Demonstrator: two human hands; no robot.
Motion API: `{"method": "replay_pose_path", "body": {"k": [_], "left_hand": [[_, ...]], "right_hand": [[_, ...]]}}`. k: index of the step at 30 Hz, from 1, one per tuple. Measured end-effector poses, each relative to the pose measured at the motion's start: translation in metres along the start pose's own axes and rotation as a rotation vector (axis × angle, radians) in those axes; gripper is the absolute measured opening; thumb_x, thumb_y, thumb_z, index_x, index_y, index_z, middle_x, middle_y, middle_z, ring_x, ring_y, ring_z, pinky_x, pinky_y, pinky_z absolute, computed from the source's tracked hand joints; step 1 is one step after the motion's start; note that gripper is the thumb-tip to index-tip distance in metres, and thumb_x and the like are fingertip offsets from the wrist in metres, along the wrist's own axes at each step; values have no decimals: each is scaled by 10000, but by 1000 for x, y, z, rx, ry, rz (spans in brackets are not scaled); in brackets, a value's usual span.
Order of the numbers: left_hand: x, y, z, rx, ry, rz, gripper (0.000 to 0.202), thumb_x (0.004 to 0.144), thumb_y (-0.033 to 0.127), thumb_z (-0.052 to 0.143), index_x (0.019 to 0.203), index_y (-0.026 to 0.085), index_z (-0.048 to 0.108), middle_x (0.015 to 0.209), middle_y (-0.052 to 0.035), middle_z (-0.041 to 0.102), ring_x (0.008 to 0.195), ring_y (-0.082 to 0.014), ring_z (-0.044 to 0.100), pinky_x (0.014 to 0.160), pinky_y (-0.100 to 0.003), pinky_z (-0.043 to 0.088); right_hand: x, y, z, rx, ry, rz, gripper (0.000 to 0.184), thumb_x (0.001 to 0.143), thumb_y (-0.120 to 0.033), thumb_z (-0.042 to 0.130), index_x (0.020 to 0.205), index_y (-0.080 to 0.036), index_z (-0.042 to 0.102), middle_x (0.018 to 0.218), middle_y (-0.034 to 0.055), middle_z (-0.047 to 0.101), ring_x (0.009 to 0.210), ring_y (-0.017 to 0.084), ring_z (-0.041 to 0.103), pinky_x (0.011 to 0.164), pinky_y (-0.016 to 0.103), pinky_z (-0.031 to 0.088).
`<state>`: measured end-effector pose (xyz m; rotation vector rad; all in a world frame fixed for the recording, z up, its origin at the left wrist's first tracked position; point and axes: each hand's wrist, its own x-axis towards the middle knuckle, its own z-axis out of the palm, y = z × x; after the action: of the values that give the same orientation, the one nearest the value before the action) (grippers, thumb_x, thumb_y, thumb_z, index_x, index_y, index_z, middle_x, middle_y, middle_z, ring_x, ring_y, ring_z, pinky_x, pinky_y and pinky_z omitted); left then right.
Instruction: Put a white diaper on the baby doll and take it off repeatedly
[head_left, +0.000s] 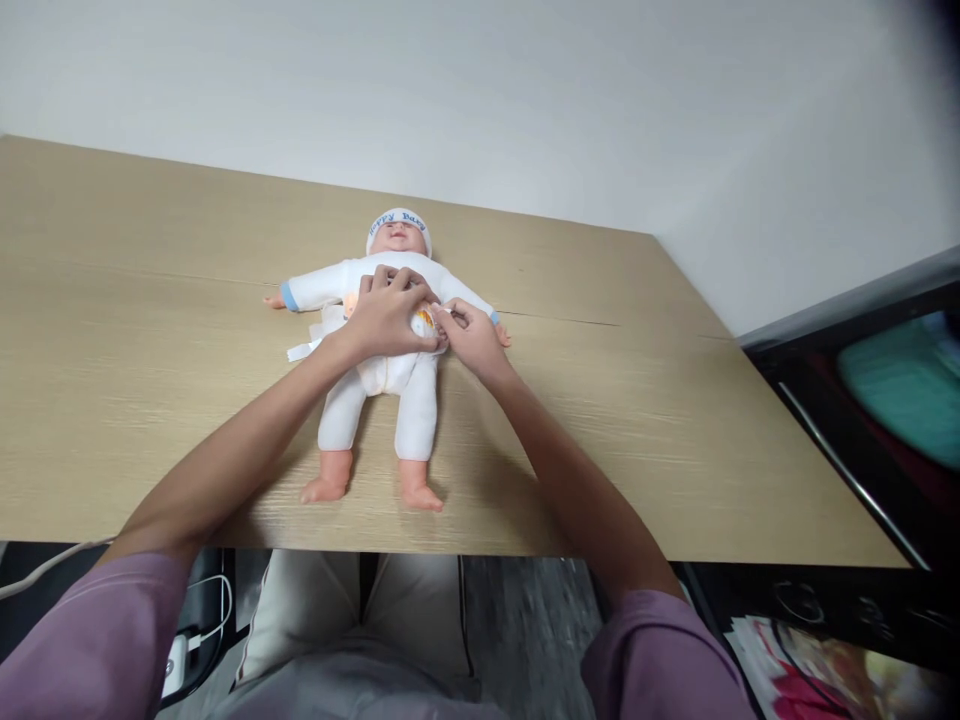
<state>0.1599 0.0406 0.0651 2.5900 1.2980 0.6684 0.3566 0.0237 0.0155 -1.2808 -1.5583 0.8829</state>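
A baby doll (416, 425) in white clothes and a white "Happy Baby" cap (400, 220) lies on its back on a wooden table, feet toward me. Round its hips is a white diaper (385, 376) with an orange print at the front. My left hand (391, 318) rests on the belly and the diaper's front, fingers spread and thumb near the right edge. At the right side of the waist, my right hand (471, 335) is closed in a pinch on the diaper's edge. On the left, a diaper side tab (302, 351) sticks out loose over the table.
The wooden table (600, 420) reaches back to a white wall (480, 110). A dark-framed screen (892, 390) stands along the right edge. Below the front edge are a white cable (52, 570), a power strip (175, 665) and colourful printed papers (810, 670).
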Motion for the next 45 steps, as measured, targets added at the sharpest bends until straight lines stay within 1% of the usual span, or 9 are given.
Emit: {"method": "replay_pose_path", "body": {"k": [4,8,11,15,20,25,36,41,45], "left_hand": [[-2,1,0,-4,6,-5,584,786,485,938,1307,261,796,1488,-150,695,1417,-509,516,1174,-673,416],[-3,0,2,-6,3,5,547,823,517,911,1290,254,802,1495,-159,694,1404,-511,518,1154,-671,424],[0,-4,-1,-38,-43,9,590,822,494,920,1353,271,794,1517,-141,688,1432,-510,502,1190,-677,412],[0,-14,-15,-191,-117,21,743,809,512,949,1489,309,727,1608,-122,635,1504,-484,488,1264,-666,405],[-32,-36,-30,-372,72,93,510,1079,553,660,1520,297,663,1745,-135,529,1634,-366,462,1337,-570,395],[-80,-70,-30,-277,187,9,456,1126,548,564,1473,264,648,1672,-168,608,1605,-349,508,1372,-586,334],[-127,-117,-29,3,102,-326,377,1051,514,662,1229,182,681,1321,-202,720,1285,-404,647,1170,-576,510],[-128,-117,-29,49,-37,-405,299,1004,506,736,975,213,683,1163,-179,753,1217,-431,663,1080,-562,507],[-123,-124,-40,-142,-117,-481,358,963,517,746,768,233,646,872,-91,708,913,-316,662,860,-424,490]], "right_hand": [[-3,-5,14,-50,74,-52,520,1002,-794,659,958,-279,609,842,5,655,768,207,648,725,361,598],[-34,-10,15,-142,142,-247,426,1107,-629,626,1294,-262,734,1274,120,736,1117,267,739,944,427,677],[-53,-8,13,-278,126,-408,478,1179,-540,503,1495,-267,736,1514,163,674,1460,325,646,1250,537,571],[-57,3,9,-379,71,-462,554,1204,-545,418,1605,-292,705,1601,152,655,1506,352,621,1327,603,496],[-57,-1,2,-359,96,-467,597,1214,-552,336,1593,-298,720,1596,140,693,1511,361,631,1327,618,484],[-59,-37,8,-320,278,-430,477,1196,-521,445,1457,-306,781,1365,130,790,1294,361,705,1191,610,566],[-15,-82,48,-261,223,-552,212,1158,-377,591,1286,-294,738,1018,27,683,784,202,578,800,391,557],[-2,-80,60,-424,13,-507,139,1095,-319,676,1199,-263,750,1006,33,672,911,231,623,912,405,540],[1,-72,73,-558,-22,-442,190,1040,-338,735,1204,-244,748,968,43,646,992,289,637,985,454,524]]}}
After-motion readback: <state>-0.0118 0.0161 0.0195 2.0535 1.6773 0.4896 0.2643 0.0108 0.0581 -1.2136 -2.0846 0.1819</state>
